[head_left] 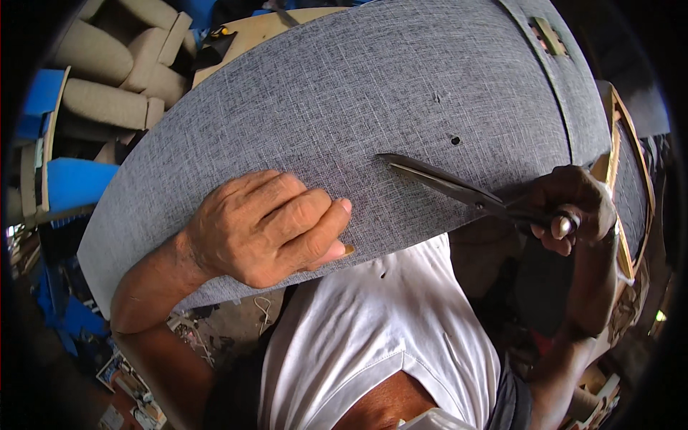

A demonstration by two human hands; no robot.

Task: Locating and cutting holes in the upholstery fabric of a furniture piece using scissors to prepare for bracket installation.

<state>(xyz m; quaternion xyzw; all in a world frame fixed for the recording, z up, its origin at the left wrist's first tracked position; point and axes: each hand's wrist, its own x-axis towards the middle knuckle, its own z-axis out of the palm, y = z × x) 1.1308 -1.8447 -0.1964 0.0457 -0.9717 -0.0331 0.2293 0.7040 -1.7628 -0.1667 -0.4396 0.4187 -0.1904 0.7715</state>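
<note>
In the head view, the left hand [269,226] presses down on the near edge of a grey fabric-covered panel [358,107], fingers curled over it and the thumb tucked under the rim. To its right, the right hand [573,208] is closed around the handles of black scissors [459,188], whose blades lie on the fabric, pointing toward the left hand.
</note>
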